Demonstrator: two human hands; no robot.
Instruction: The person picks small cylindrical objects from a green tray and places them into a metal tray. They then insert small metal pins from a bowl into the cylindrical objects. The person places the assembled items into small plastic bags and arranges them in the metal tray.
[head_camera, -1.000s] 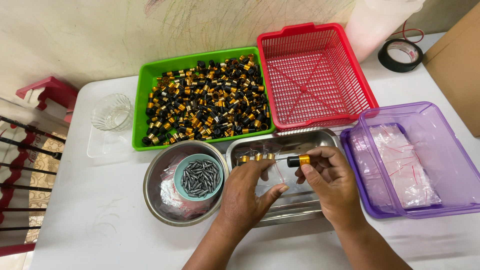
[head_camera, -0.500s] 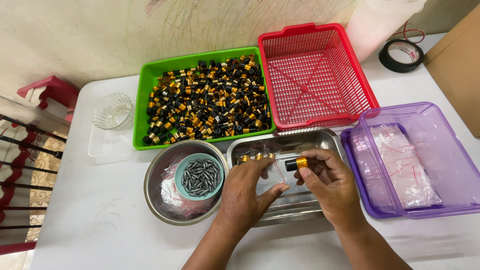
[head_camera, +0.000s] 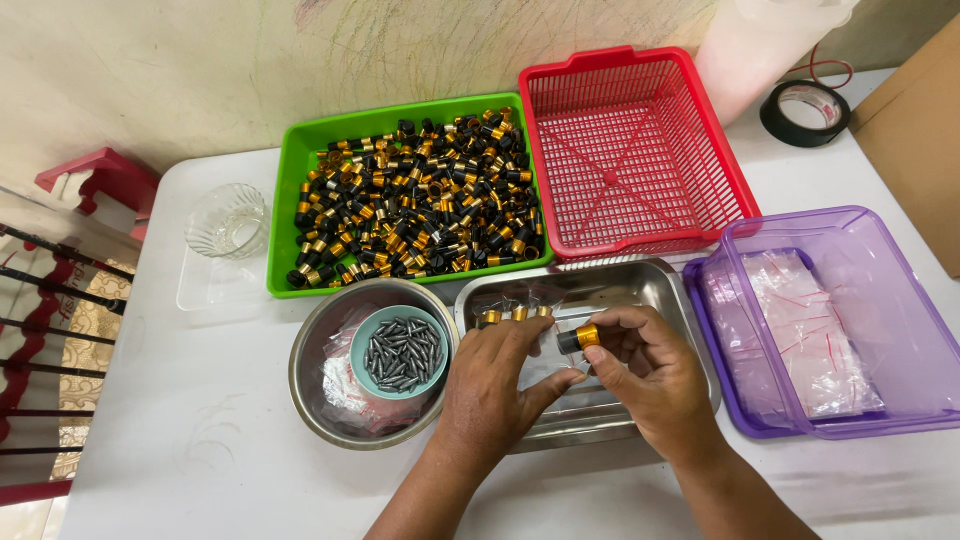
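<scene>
Hands | right pinches black-gold cap | left touches it, over steel tray | clear bags in purple bin

The left hand and right hand cover much of the steel tray, so what lies under them cannot be made out. The black-and-gold cylinder shows only between the fingertips, its far end hidden. The brown cardboard box and white container run off the frame, as do both forearms.
</scene>
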